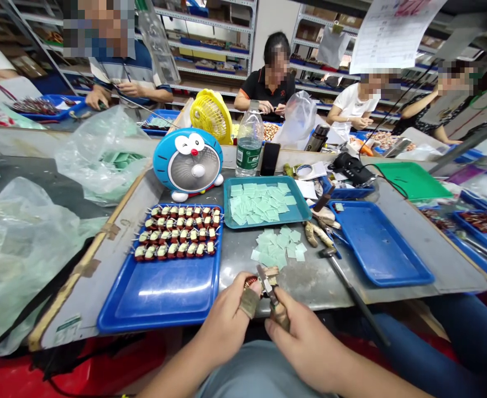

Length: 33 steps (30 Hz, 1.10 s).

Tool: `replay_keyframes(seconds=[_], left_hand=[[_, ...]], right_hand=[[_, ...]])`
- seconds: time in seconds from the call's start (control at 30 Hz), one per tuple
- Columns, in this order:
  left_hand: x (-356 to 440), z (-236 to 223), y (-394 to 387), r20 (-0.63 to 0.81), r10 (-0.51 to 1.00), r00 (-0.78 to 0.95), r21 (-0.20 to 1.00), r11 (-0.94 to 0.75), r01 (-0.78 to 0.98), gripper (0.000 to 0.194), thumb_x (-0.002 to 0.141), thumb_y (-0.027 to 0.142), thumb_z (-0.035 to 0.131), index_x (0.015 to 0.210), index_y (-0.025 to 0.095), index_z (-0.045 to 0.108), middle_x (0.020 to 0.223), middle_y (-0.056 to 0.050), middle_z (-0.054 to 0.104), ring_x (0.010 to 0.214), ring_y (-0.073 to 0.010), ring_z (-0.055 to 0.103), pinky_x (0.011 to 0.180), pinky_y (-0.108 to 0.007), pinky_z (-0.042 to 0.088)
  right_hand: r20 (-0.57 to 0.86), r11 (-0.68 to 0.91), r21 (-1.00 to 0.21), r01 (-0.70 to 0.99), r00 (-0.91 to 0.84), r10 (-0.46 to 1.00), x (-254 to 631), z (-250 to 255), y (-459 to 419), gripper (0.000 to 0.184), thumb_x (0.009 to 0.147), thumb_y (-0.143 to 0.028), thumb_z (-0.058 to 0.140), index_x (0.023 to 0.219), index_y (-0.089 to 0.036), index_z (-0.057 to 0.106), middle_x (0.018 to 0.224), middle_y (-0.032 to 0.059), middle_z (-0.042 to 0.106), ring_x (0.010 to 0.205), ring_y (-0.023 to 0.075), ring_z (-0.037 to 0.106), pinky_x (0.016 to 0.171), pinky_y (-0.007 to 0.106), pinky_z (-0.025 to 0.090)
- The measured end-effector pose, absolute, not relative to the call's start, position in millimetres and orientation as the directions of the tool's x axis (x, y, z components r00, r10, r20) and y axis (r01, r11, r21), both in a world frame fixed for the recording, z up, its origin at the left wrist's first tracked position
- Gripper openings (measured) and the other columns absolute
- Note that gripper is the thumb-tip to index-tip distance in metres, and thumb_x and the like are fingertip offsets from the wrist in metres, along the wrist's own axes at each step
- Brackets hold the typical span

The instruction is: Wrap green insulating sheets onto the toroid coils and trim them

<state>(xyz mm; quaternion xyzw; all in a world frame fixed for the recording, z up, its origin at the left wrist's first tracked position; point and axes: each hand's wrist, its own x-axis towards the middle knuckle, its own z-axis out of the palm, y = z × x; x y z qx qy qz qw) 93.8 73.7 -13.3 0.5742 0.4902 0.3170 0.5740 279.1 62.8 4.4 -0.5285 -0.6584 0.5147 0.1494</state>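
Where the long metal table (326, 284) ends at the person's lap (442, 337), a blue tray (160, 298) of wired parts (177, 232) sits just beyond the left hand (222, 326). That hand pinches a small copper-wound part (250, 283), and the right hand (305, 342) grips small pliers (267, 284), their tips touching it.

A small coil (250, 282) is sitting in the left hand (222, 326); small pliers (266, 284) are resting in the right hand (305, 340); a tray of coils (160, 301) is lying left of them; a tray of square sheets (225, 202) is lying behind them; loose sheets (276, 249) are lying before it; another tray (376, 243) is lying rightward; a fan (189, 160) is standing behind the coils.
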Motion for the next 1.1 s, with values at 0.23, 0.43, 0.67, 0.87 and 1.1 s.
replay_keyframes(seconds=[0.23, 0.43, 0.67, 0.87, 1.1], left_hand=[[83, -5, 74, -0.210, 0.912, 0.353, 0.970, 0.149, 0.192, 0.038, 0.106, 0.051, 0.036, 0.123, 0.024, 0.058, 0.097, -0.001, 0.063, 0.094, -0.0196, 0.059, 0.084, -0.031, 0.044], [80, -4, 73, -0.168, 0.932, 0.321, 0.966, 0.091, 0.242, 0.036, 0.106, 0.048, 0.036, 0.122, 0.023, 0.056, 0.091, -0.001, 0.062, 0.086, -0.0183, 0.058, 0.081, -0.031, 0.044], [80, -3, 70, -0.161, 0.949, 0.270, 0.956, 0.083, 0.281, 0.034, 0.106, 0.049, 0.036, 0.112, 0.021, 0.054, 0.090, -0.002, 0.061, 0.086, -0.0191, 0.059, 0.081, -0.032, 0.043], [78, -3, 68, -0.153, 0.961, 0.231, 0.959, 0.088, 0.270, 0.033, 0.106, 0.049, 0.036, 0.106, 0.021, 0.053, 0.091, -0.002, 0.063, 0.084, -0.0191, 0.058, 0.077, -0.031, 0.042], [73, -7, 70, -0.121, 0.971, 0.205, 0.961, 0.064, 0.268, 0.032, 0.106, 0.048, 0.037, 0.106, 0.021, 0.054, 0.092, -0.003, 0.065, 0.083, -0.0194, 0.060, 0.077, -0.031, 0.042]], right_hand=[[-0.352, -0.130, -0.879, 0.459, -0.441, 0.826, 277, 12, 69, 0.027, 0.091, -0.018, 0.056, 0.118, -0.022, 0.056, 0.112, 0.0034, 0.068, 0.102, 0.0203, 0.063, 0.094, 0.033, 0.046], [-0.375, -0.096, -0.828, 0.552, -0.419, 0.827, 280, 12, 62, 0.024, 0.089, -0.023, 0.059, 0.113, -0.021, 0.056, 0.107, 0.0042, 0.067, 0.097, 0.0215, 0.060, 0.090, 0.034, 0.046], [-0.350, -0.026, -0.790, 0.612, -0.417, 0.839, 274, 10, 61, 0.005, 0.091, -0.024, 0.052, 0.096, -0.022, 0.051, 0.084, -0.0003, 0.061, 0.077, 0.0171, 0.052, 0.073, 0.030, 0.041], [-0.406, -0.037, -0.756, 0.653, -0.425, 0.809, 269, 14, 62, 0.007, 0.092, -0.026, 0.053, 0.097, -0.022, 0.050, 0.086, -0.0001, 0.061, 0.078, 0.0176, 0.052, 0.073, 0.030, 0.039], [-0.343, 0.031, -0.735, 0.677, -0.412, 0.844, 263, 8, 64, 0.004, 0.092, -0.021, 0.048, 0.095, -0.022, 0.049, 0.081, 0.0003, 0.060, 0.072, 0.0172, 0.050, 0.068, 0.030, 0.037]])
